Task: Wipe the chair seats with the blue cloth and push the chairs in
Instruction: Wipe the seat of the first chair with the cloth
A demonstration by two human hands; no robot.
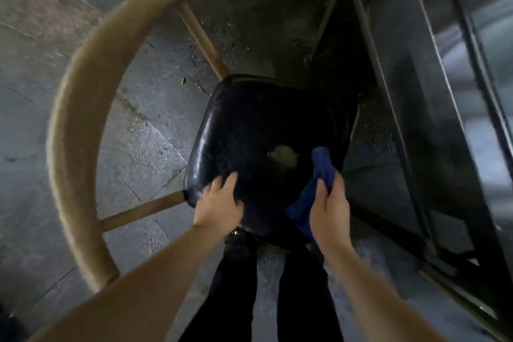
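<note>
A wooden chair with a curved tan backrest (80, 108) and a black padded seat (249, 125) stands below me. The seat has a pale torn patch (282, 155) near its middle. My left hand (220, 203) rests on the seat's near left edge, fingers spread over it. Over the seat's near right side, my right hand (330, 205) grips the bunched blue cloth (319, 175). The cloth sticks up past my fingers and hangs down beside my wrist.
A dark table with a black metal frame (388, 91) runs along the right, close to the seat's far side. Grey stone floor tiles (125, 125) spread out on the left. My dark trouser legs (236, 286) stand just below the seat.
</note>
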